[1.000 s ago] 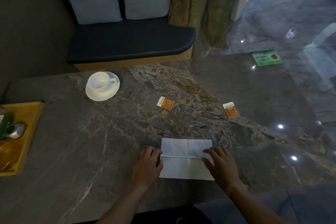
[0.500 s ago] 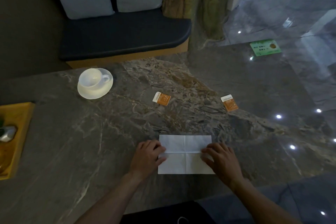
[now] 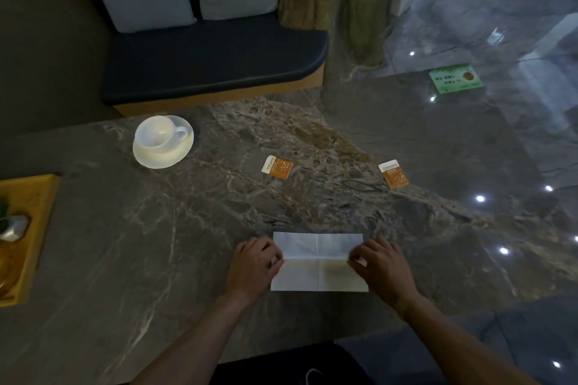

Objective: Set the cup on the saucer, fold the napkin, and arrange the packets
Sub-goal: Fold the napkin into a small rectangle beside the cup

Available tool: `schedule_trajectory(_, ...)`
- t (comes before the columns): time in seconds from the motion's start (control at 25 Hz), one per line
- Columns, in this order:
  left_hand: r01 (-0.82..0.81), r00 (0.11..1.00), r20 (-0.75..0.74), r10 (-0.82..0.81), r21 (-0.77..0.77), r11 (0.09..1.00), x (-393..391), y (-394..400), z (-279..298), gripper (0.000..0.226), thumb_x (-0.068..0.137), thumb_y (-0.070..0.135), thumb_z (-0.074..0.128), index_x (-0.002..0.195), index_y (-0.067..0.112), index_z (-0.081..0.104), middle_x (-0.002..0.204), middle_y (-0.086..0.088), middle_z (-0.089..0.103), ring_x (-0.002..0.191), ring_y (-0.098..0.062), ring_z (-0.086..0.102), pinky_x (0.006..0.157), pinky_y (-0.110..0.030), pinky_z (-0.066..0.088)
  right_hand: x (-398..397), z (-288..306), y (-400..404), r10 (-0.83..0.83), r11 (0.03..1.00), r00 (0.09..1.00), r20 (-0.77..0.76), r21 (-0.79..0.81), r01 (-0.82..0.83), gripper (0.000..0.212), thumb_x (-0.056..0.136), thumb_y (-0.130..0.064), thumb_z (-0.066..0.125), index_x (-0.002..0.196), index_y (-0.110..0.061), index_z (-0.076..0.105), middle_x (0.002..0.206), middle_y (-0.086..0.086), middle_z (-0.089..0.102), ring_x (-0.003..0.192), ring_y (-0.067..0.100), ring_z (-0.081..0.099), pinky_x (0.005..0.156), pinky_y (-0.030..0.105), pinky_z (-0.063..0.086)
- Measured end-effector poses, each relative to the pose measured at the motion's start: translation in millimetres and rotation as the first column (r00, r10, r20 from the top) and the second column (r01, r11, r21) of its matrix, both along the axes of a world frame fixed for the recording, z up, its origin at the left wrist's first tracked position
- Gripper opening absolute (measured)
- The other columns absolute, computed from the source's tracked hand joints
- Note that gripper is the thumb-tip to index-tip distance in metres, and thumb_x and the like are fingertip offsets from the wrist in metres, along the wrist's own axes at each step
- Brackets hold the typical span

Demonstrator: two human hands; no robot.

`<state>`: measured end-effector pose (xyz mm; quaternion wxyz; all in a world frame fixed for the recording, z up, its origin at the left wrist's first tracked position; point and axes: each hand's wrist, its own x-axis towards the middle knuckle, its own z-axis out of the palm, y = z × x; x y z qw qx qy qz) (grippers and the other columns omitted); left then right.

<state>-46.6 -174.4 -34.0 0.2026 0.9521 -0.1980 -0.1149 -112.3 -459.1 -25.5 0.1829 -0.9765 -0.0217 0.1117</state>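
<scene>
So far the cup is sitting upright on the saucer at the far left of the table, so that first part is looking finished. The napkin is lying flat near the table's front edge, showing a horizontal crease across its middle and a fainter vertical one. The left hand is resting on the napkin's left edge with fingers curled in at the crease line, and the right hand is doing the same on the right edge; both seem to be pinching or pressing the paper there, though whether a layer is being lifted I cannot tell. The fold is therefore looking underway rather than done. The two packets are lying well apart from each other further back: the left packet near the middle, the right packet off to the right, each at its own angle. Arranging them is appearing untouched, so it is remaining as the last part.
</scene>
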Motion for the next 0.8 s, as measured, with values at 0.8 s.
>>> schedule_trajectory(0.8, 0.017, 0.997, 0.074, -0.011, -0.078, 0.997, -29, 5, -2, 0.030, 0.068, 0.002, 0.077, 0.084, 0.023, 0.062, 0.091, 0.008, 0.060, 0.091, -0.012, 0.058, 0.078, -0.025, 0.047, -44, -11, 7, 0.002, 0.998, 0.996, 0.088, -0.056, 0.003, 0.041, 0.072, -0.024, 0.080, 0.107, -0.031, 0.059, 0.114, -0.001, 0.064, 0.110, 0.028, 0.057, 0.086, 0.045, 0.049)
